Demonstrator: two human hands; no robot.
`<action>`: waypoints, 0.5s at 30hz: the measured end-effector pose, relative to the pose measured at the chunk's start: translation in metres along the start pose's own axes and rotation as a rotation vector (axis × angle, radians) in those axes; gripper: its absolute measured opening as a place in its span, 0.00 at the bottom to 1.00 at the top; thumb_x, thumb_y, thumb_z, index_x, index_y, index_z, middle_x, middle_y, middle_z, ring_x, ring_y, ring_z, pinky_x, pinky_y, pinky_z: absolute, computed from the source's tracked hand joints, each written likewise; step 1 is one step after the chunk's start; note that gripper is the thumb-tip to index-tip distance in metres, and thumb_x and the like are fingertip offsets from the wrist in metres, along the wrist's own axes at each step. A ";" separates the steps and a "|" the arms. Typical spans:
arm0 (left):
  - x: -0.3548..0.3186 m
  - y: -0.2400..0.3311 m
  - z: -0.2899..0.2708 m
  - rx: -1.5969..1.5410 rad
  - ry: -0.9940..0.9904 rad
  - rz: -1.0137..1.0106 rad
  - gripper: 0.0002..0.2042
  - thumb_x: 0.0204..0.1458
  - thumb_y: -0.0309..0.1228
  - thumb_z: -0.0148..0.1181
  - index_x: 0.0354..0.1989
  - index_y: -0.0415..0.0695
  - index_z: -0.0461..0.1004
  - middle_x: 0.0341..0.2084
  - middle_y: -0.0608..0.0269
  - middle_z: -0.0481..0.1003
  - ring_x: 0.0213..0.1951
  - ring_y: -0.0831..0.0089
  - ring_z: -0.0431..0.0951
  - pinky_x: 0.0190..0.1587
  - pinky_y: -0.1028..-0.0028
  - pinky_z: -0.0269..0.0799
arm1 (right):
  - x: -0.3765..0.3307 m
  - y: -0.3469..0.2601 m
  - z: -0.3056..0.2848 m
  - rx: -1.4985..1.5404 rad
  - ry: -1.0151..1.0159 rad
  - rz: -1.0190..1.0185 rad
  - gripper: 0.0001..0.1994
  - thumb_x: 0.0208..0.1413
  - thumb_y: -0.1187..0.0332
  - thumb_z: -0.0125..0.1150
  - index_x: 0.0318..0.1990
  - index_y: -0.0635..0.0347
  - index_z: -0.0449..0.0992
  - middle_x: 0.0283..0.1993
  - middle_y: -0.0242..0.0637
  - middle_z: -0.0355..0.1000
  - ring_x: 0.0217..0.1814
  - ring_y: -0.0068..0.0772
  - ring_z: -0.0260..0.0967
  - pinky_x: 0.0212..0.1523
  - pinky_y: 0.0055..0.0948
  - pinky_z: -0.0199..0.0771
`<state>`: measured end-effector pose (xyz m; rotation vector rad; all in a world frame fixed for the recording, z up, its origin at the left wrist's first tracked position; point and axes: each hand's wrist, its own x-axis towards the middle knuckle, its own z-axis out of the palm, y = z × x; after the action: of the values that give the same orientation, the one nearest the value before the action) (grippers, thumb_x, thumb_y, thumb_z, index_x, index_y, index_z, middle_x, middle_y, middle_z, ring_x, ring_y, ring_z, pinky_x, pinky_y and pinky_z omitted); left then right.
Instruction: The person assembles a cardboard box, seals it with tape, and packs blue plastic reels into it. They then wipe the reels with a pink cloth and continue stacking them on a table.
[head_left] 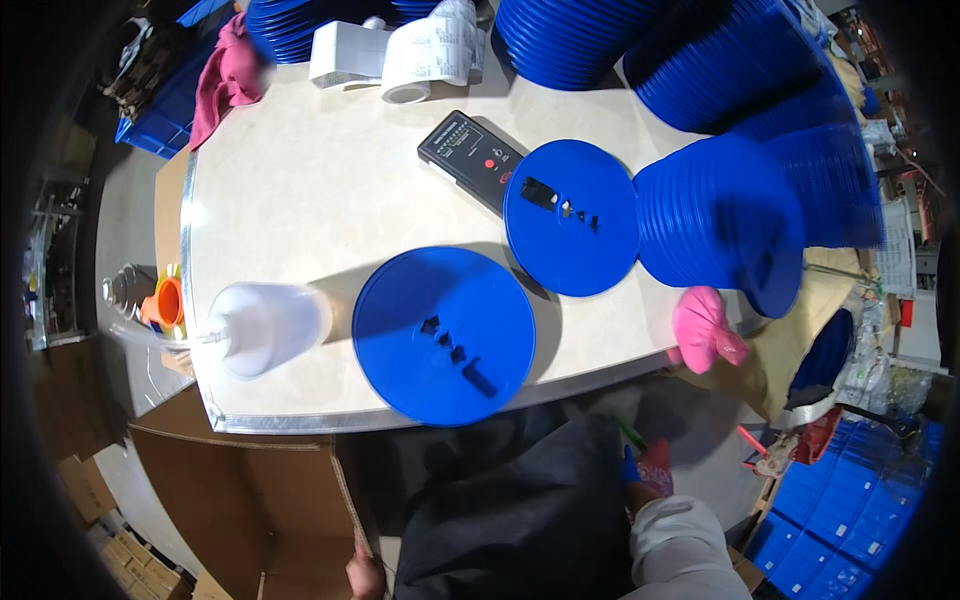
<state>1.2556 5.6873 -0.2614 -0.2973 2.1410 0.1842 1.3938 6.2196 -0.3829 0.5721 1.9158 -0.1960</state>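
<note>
At the lower left, my left hand point(366, 574) is closed on the upright edge of an open cardboard box point(235, 490), below the table's front edge. My right hand point(640, 494) is lower right of centre, beside my dark clothing, next to a small blue object point(631, 465) and a red-pink piece point(656, 462); its fingers are mostly hidden. On the table in front of me lies a round blue plastic disc point(400, 320) with small cutouts. A second blue disc point(570, 260) leans by a black handheld device point(465, 150) with a red button.
Stacks of blue discs point(690, 210) crowd the table's point(290, 200) right and far sides. A white squeeze bottle point(265, 330) is on the left, label rolls point(425, 60) at the back. Pink cloths lie at the far left point(230, 75) and right edge point(703, 325). Blue boxes point(830, 510) are lower right.
</note>
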 end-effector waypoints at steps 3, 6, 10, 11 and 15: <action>0.019 -0.070 0.085 -0.006 -0.045 0.178 0.28 0.58 0.34 0.48 0.69 0.54 0.54 0.22 0.39 0.76 0.26 0.41 0.77 0.28 0.49 0.71 | 0.010 0.007 0.005 0.023 -0.023 -0.039 0.20 0.61 0.60 0.52 0.59 0.53 0.68 0.58 0.45 0.69 0.60 0.46 0.66 0.58 0.41 0.67; -0.020 0.035 0.037 -0.175 0.103 0.043 0.29 0.57 0.31 0.49 0.70 0.58 0.54 0.23 0.41 0.76 0.25 0.42 0.76 0.27 0.50 0.70 | 0.026 0.016 0.001 0.022 -0.021 -0.074 0.19 0.61 0.61 0.52 0.57 0.54 0.69 0.57 0.44 0.70 0.58 0.44 0.67 0.56 0.40 0.67; -0.018 0.032 0.048 -0.074 0.211 0.060 0.31 0.56 0.29 0.49 0.70 0.66 0.55 0.22 0.41 0.76 0.20 0.43 0.75 0.23 0.50 0.68 | 0.040 0.028 0.002 0.011 -0.010 -0.086 0.17 0.62 0.62 0.52 0.55 0.56 0.71 0.54 0.43 0.72 0.56 0.41 0.68 0.54 0.39 0.68; -0.016 0.027 0.059 -0.078 0.260 0.068 0.31 0.56 0.29 0.50 0.70 0.66 0.56 0.21 0.41 0.76 0.20 0.43 0.74 0.23 0.51 0.68 | 0.047 0.033 -0.004 -0.008 -0.001 -0.095 0.16 0.62 0.62 0.52 0.54 0.56 0.71 0.54 0.43 0.72 0.55 0.41 0.69 0.54 0.38 0.69; -0.019 0.027 0.071 -0.135 0.360 0.092 0.32 0.54 0.26 0.51 0.69 0.65 0.58 0.25 0.40 0.76 0.20 0.43 0.74 0.23 0.51 0.68 | 0.081 0.045 -0.028 -0.062 0.048 -0.133 0.14 0.62 0.63 0.52 0.52 0.57 0.73 0.52 0.41 0.73 0.53 0.38 0.70 0.52 0.37 0.69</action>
<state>1.3143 5.7332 -0.2845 -0.3297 2.5057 0.3519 1.3676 6.2939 -0.4387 0.4118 2.0012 -0.2092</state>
